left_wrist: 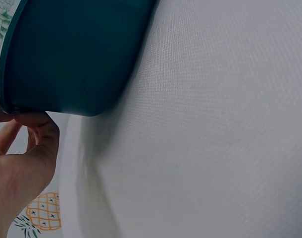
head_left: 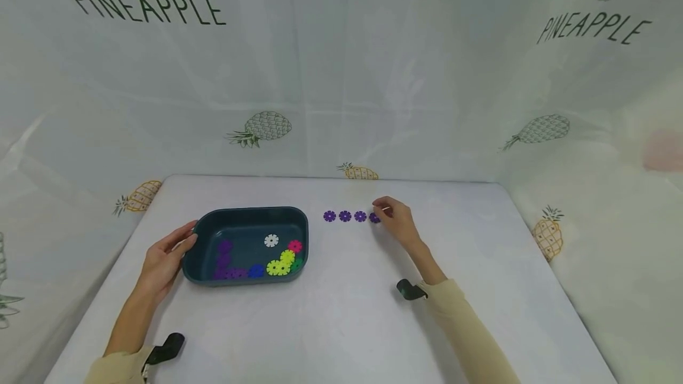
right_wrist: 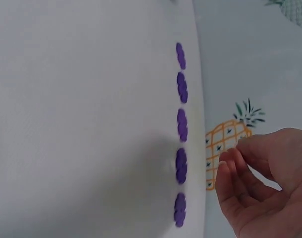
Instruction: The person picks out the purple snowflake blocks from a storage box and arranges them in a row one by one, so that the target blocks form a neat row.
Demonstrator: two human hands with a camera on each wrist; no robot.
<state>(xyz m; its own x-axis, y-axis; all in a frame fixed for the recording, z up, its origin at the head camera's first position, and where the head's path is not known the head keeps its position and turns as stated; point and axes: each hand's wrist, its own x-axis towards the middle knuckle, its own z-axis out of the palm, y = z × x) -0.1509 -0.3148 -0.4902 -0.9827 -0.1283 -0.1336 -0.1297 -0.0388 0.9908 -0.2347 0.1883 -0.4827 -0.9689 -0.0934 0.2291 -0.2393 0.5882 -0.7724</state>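
Observation:
My left hand point(head_left: 162, 259) grips the left end of a dark teal tray point(head_left: 245, 208) by its rim, thumb and fingers pinching the edge in the left wrist view. Inside the tray lie several purple flower-shaped discs point(head_left: 231, 274), plus blue point(head_left: 257, 271), yellow point(head_left: 274, 268), green, pink point(head_left: 294, 246) and white point(head_left: 271, 240) ones. To its right, several purple discs point(right_wrist: 182, 125) lie in a straight, spaced row on the table. My right hand point(head_left: 399, 224) hovers over the right end of that row with bent fingers, hiding part of it from the head view. Nothing shows between its fingertips.
The white-covered table point(head_left: 341, 325) ends just behind the row of discs. A pale curtain point(head_left: 341, 76) printed with pineapples hangs around its back and sides. Black wrist devices point(head_left: 409, 290) sit at both sleeves.

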